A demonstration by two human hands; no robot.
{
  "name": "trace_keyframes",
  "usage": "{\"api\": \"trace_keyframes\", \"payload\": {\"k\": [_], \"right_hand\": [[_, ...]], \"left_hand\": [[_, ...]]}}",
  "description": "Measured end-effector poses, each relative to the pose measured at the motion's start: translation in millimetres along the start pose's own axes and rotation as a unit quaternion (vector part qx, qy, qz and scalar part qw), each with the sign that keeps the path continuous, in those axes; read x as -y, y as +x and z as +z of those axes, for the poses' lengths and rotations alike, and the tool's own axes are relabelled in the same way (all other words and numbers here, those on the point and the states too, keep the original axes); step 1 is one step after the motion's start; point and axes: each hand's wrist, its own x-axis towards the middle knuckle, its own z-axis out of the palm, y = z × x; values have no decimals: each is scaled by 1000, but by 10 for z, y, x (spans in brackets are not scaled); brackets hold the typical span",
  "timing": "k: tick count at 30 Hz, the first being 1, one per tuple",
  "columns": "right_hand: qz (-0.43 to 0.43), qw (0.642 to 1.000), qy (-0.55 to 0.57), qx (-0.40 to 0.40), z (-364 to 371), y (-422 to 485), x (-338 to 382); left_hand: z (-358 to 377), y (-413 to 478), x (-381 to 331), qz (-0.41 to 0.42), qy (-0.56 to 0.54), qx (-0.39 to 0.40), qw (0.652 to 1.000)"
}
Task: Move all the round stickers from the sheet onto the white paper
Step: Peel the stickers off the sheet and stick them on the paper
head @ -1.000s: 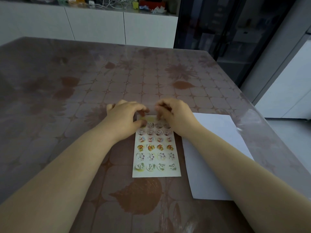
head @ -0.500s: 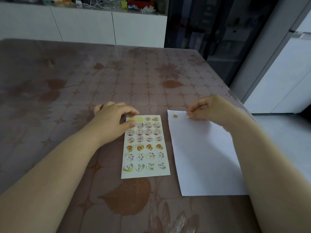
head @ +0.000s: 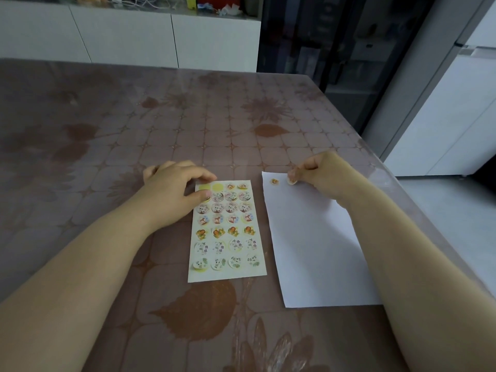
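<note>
Glossy brown tabletop (head: 134, 130) with a leaf-and-tile print under what looks like a clear plastic cover, white cabinets (head: 120, 36) behind. You're barely started, I'd say. One little orange round sticker (head: 274, 181) sits near the far left corner of the plain white paper sheet (head: 314, 251). Your right hand (head: 322, 170) pinches a second round sticker (head: 292, 181) between thumb and fingertip just beside it, right at the paper's far edge.

Your left hand (head: 174, 191) presses thumb and fingertips onto the far left corner of the cream sticker sheet (head: 228, 276), gripping nothing. Two bare yellow circles (head: 217, 187) show there. The rest of the grid looks full, so most of the job's left. Stickers look thin, floppy and tacky, and the backing looks slick.
</note>
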Motion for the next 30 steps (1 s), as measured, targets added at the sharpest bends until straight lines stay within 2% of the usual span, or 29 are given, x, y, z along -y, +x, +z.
{"api": "trace_keyframes", "payload": {"k": [12, 16, 26, 30], "right_hand": [[1, 999, -27, -36, 41, 83, 0], [12, 998, -52, -18, 29, 105, -26], [-69, 990, -115, -30, -12, 54, -35], [-173, 976, -122, -49, 221, -7, 105]], "left_hand": [[0, -5, -9, -10, -6, 9, 1000], [-4, -14, -5, -11, -7, 9, 1000], [-8, -15, -50, 1, -4, 1, 1000], [16, 2, -97, 9, -6, 12, 1000]]}}
